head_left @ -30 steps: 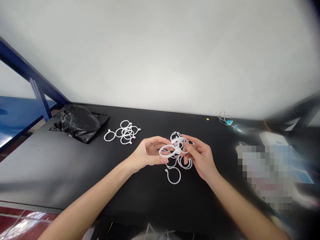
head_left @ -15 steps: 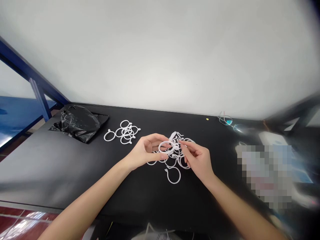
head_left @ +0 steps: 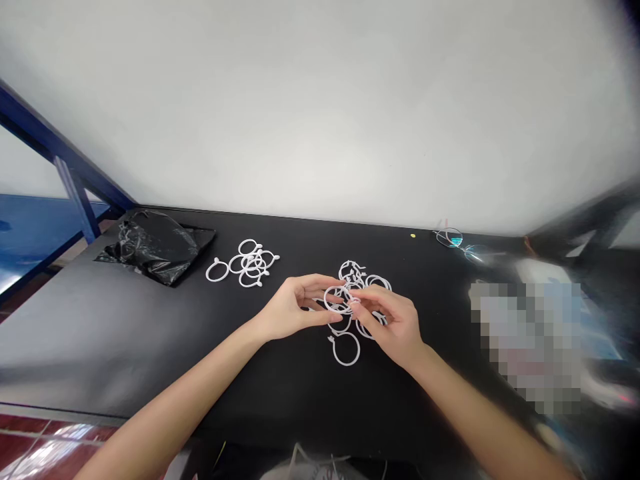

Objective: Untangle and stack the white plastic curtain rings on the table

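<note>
A white plastic snap ring [head_left: 327,297], like a shower curtain ring, is held up between my two hands. My left hand [head_left: 295,303] curves around its left side, thumb at the lower edge and fingers at the back. My right hand [head_left: 393,320] pinches the ring's clasp end between thumb and forefinger; the fingertips hide whether the clasp is fastened. Beneath and behind them lies a loose pile of similar rings [head_left: 379,280], some with open ends. One open ring [head_left: 359,351] lies nearest to me. Further left is a group of rings [head_left: 250,285] whose clasps look fastened.
On the black table [head_left: 150,333], a crumpled black plastic bag [head_left: 160,247] lies at the far left. Eyeglasses [head_left: 450,238] rest near the wall at the right. A blurred, pixelated item [head_left: 530,347] sits on the right side. Blue frame bars [head_left: 75,193] stand at the left.
Both hands have shifted slightly, and the held ring has moved a little right and down. My right thumb and forefinger have come together over its clasp end.
</note>
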Action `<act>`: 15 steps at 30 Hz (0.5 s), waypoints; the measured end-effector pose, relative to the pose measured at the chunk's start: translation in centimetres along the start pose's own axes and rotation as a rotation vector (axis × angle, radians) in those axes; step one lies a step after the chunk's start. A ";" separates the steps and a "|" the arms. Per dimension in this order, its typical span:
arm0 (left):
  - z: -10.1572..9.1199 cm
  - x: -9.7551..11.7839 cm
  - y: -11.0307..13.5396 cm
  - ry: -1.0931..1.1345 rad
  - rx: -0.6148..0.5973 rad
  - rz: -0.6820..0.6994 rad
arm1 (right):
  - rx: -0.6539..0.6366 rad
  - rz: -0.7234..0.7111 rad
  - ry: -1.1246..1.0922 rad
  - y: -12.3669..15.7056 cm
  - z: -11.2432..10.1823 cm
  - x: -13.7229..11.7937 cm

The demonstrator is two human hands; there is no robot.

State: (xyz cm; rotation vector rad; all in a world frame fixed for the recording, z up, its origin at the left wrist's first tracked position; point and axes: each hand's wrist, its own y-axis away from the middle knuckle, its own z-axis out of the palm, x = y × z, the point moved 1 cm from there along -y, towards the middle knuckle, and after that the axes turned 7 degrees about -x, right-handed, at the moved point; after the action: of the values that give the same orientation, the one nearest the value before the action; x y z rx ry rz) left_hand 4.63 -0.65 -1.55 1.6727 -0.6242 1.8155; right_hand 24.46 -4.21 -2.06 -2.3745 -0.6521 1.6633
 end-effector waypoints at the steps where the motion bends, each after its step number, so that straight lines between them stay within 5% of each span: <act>1: 0.0 0.0 0.0 0.016 0.010 0.003 | 0.019 -0.005 -0.019 0.1 0.1 0.0; 9: 0.2 -0.7 0.0 0.226 0.077 -0.053 | 0.121 0.069 -0.229 0.4 0.9 -0.2; 15: 0.5 -0.6 0.0 0.166 0.077 -0.054 | 0.105 0.111 -0.274 0.2 0.9 -0.2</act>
State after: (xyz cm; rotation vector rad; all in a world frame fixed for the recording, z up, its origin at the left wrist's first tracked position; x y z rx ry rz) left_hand 5.05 -1.02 -2.08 1.5523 -0.4384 1.9369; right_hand 23.63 -4.59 -2.26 -2.1667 -0.4665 2.0394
